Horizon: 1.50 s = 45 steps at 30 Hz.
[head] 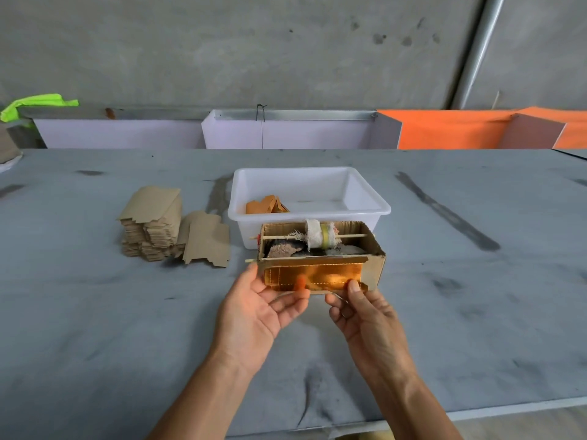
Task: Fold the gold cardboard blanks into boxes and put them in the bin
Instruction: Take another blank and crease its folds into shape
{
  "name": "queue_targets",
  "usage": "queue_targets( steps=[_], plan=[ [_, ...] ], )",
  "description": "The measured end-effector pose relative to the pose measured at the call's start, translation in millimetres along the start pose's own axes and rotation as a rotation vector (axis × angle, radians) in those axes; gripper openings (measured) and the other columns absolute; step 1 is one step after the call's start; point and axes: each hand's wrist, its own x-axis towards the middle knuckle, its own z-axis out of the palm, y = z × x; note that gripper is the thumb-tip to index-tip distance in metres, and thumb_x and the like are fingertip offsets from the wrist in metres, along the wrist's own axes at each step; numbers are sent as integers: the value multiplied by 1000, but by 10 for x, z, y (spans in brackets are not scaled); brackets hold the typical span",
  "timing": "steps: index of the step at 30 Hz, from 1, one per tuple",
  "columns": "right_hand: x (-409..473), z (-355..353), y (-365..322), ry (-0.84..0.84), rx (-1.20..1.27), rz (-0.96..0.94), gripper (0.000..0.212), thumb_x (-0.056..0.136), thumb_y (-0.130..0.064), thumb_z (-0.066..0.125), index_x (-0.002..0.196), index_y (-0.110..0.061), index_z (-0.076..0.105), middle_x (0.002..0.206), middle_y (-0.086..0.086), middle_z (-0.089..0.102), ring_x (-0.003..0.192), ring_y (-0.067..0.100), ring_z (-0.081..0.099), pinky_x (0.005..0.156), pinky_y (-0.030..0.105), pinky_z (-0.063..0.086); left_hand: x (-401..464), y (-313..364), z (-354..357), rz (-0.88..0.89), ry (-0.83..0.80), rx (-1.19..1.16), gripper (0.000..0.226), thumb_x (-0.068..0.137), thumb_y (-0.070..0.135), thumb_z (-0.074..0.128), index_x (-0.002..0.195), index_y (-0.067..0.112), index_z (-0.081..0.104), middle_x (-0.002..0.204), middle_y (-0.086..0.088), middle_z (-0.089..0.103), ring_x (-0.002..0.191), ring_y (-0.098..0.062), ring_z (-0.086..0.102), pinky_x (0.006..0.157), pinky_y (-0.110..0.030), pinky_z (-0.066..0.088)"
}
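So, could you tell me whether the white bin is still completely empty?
No: the white bin already holds some folded gold cardboard in its front left corner.

A wide grey table (95, 312) fills the lower two thirds of the frame, its top marked with dark smudges and streaks, the longest one running diagonally at the right. Left of centre a stack of brown cardboard blanks (151, 223) sits on it, with a few loose blanks (206, 239) leaning and lying just beside the stack on its right. At centre stands a white plastic bin (365, 211), with a few folded orange-gold pieces (265, 205) in its near left corner. Directly in front of the bin, touching or nearly touching it, stands an open cardboard box (374, 268) crossed by thin wooden sticks and holding a cloth-wrapped roll and rags.
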Motion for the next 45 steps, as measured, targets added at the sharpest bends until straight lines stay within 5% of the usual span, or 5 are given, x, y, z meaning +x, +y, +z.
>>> queue_targets(
  steps=[3, 7, 19, 36, 45],
  plan=[
    [-3, -81, -45, -19, -33, 39, 21, 78, -16, 58, 93, -2, 60, 79, 13, 71, 65, 16, 68, 59, 23, 57, 9, 71, -39, -215, 34, 6, 38, 92, 34, 50, 88, -1, 63, 77, -24, 68, 62, -32, 68, 55, -36, 58],
    [-18, -115, -44, -17, -26, 91, 19, 76, -11, 59, 90, 2, 61, 79, 16, 71, 63, 18, 68, 56, 24, 57, 27, 16, -48, -276, 34, 244, 15, 68, 8, 64, 57, -2, 68, 58, -16, 63, 47, -21, 63, 46, -25, 55],
    [-184, -54, 93, -22, 23, 281, 14, 71, -2, 61, 71, 3, 74, 77, 20, 71, 63, 21, 70, 59, 28, 59, 40, -100, -41, 15, 64, 652, 31, 75, -14, 67, 97, 7, 64, 75, -6, 71, 67, -15, 67, 58, -20, 52],
    [-149, 52, 99, -10, -137, 219, 14, 65, -1, 66, 74, 5, 74, 77, 23, 70, 62, 20, 69, 56, 24, 59, 44, -35, -10, 169, 17, 915, 22, 76, -10, 66, 83, 10, 63, 73, -5, 66, 66, -10, 62, 58, -18, 51],
    [-143, 92, 116, 70, -214, 184, 15, 84, 3, 60, 70, 2, 64, 64, 16, 67, 54, 16, 65, 52, 22, 56, 28, -34, -7, 130, -73, 888, 24, 74, 0, 75, 92, 9, 63, 75, -6, 70, 65, -14, 66, 55, -25, 52]
  ],
)
